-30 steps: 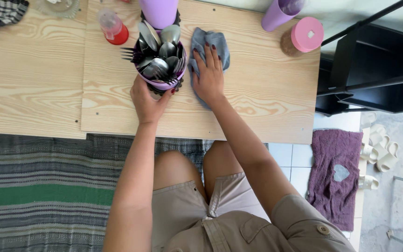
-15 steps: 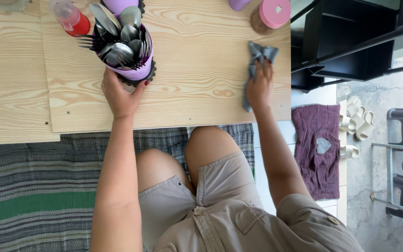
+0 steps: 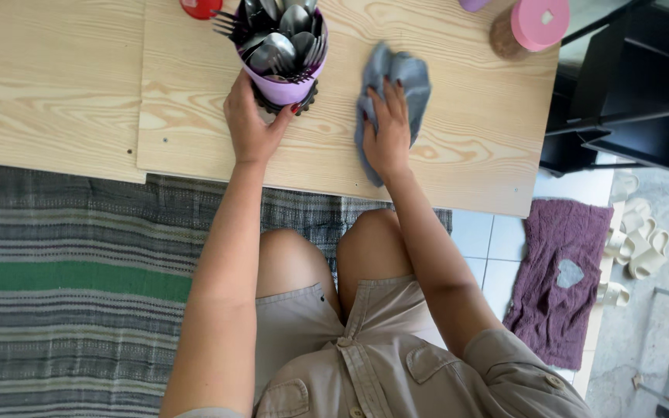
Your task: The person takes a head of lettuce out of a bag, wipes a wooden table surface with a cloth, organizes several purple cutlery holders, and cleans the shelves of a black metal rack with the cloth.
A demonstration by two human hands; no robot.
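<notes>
Left hand (image 3: pixel 251 124) grasps the base of the purple cutlery holder (image 3: pixel 284 73), which stands upright on the wooden bench (image 3: pixel 79 85) and holds spoons and forks. Right hand (image 3: pixel 387 135) lies flat, fingers spread, pressing the grey cloth (image 3: pixel 408 77) onto the bench, near the holder's right side.
</notes>
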